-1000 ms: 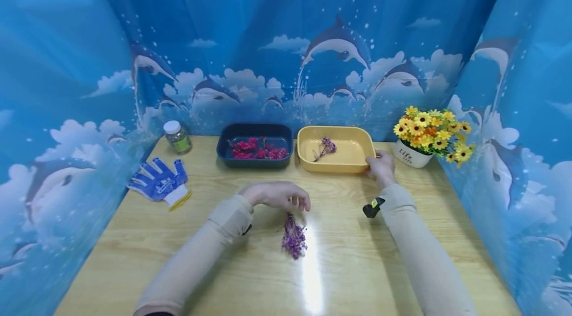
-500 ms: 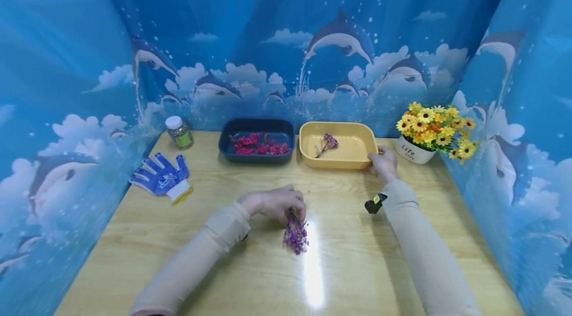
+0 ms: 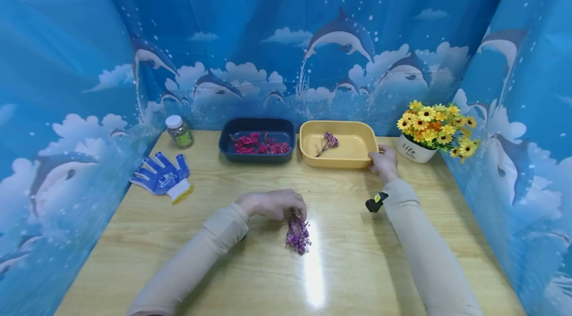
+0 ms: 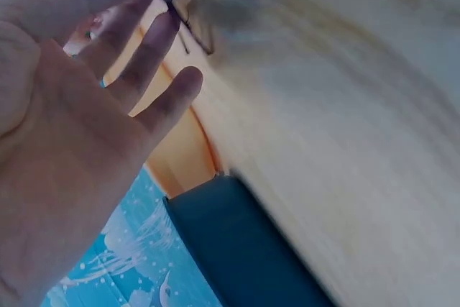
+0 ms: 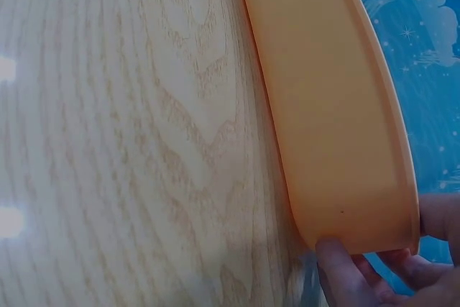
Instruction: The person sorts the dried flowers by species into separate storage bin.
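Head view: left hand [image 3: 276, 205] palm-down

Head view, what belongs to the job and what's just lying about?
In the job:
- purple bunch, in left hand
- yellow tray, right hand holding it
- purple sprig inside
- perhaps dark blue tray, pink flowers

Apparently lying about:
- blue glove
- jar
- potted yellow flowers

My left hand [image 3: 274, 204] and my right hand [image 3: 384, 163] are bare. The left sleeve [image 3: 187, 264] and the right sleeve [image 3: 429, 254] are long, of plain, pale beige cloth. Beside the right cuff [image 3: 399, 194] there is a small black device [image 3: 373, 205], which has a yellow mark [image 3: 377, 197]. Below the left cuff [image 3: 229, 223], a little dark piece [image 3: 243, 238] shows.
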The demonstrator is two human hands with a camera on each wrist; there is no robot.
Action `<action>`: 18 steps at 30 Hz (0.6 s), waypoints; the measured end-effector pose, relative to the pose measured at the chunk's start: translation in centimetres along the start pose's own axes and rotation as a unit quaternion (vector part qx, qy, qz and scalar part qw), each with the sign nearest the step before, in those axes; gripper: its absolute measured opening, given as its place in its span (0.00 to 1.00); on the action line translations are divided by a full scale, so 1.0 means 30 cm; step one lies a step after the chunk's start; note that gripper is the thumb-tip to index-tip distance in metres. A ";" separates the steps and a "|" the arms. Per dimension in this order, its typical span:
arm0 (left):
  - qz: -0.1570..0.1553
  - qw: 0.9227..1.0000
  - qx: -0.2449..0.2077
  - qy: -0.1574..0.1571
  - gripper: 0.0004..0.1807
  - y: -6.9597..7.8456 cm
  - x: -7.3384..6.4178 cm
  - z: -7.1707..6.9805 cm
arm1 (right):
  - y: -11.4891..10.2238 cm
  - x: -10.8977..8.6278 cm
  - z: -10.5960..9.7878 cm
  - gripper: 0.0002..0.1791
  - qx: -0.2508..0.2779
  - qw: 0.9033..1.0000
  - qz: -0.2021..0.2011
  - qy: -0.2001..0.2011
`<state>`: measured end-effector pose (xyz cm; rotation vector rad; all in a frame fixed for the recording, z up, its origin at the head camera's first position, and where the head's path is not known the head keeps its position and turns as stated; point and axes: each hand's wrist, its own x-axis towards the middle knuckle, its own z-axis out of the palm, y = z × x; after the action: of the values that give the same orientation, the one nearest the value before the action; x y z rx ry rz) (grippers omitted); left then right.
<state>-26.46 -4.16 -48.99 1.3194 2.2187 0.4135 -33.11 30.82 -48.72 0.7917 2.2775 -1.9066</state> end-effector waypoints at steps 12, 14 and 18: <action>-0.016 0.997 -0.052 0.048 0.10 -0.008 0.013 0.010 | -0.002 0.006 0.001 0.33 0.003 1.000 0.002 0.000; -0.016 0.996 -0.061 0.066 0.10 -0.009 0.018 0.005 | -0.002 0.005 0.001 0.33 0.005 1.000 0.004 0.001; -0.018 0.992 -0.082 0.097 0.08 -0.011 0.026 -0.003 | -0.003 0.001 -0.001 0.33 0.007 1.000 0.006 0.001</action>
<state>-27.05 -3.62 -49.30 1.1949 2.3047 0.7217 -33.18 30.84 -48.65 0.8071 2.2562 -1.9203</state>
